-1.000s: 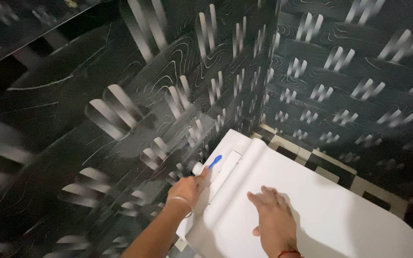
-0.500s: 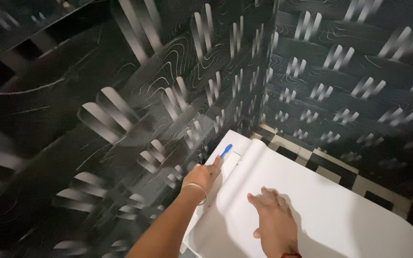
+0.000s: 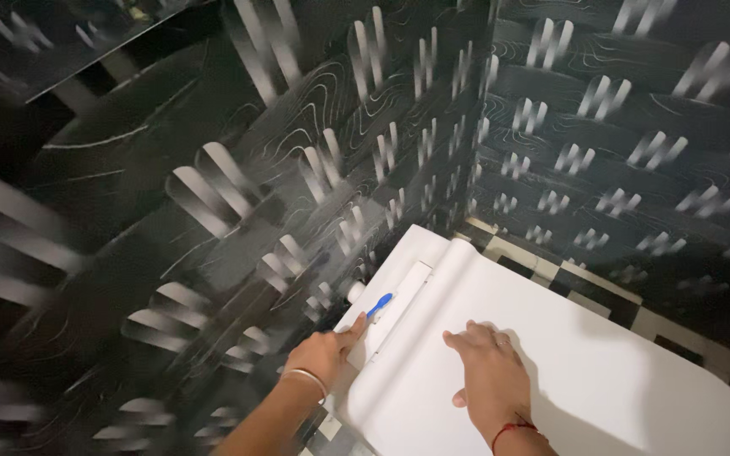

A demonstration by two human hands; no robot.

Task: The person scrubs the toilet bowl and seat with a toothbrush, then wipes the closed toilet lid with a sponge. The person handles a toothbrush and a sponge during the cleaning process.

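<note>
**Brushing behind the toilet lid**

Head view: The left hand (image 3: pixel 324 352) pinches a small blue brush (image 3: pixel 378 305), its tip at the far left back edge of the white toilet lid (image 3: pixel 601 371). The right hand (image 3: pixel 492 382) lies flat on the lid, fingers spread.

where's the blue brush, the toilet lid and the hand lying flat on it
blue brush (image 3: pixel 379 303), head view, on its blue head past the left hand's fingertips
toilet lid (image 3: pixel 618 371), head view, on a bare white stretch
right hand (image 3: pixel 490 376), head view, on the back of the hand
</note>
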